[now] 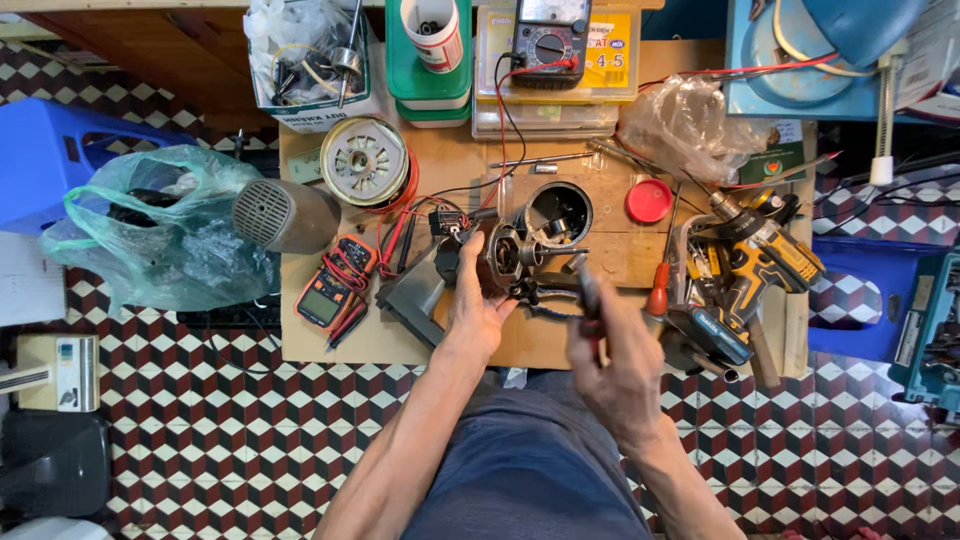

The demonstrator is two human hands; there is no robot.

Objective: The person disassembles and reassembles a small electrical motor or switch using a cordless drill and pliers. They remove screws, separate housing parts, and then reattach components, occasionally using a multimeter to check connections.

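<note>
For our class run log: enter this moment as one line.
left hand: steadies motor | right hand: holds pliers | surface: wooden board

Right hand [612, 362] blurred; the dark tool [589, 292] in its fingers was too smeared to tell what kind. Left hand [477, 303] covered the near side of the small motor [505, 255]. Clear bag [310, 40] contents at top were cut by the edge. Teal case [935, 335] ran off the right edge. Green bag [160, 225] hid what was inside.
</note>
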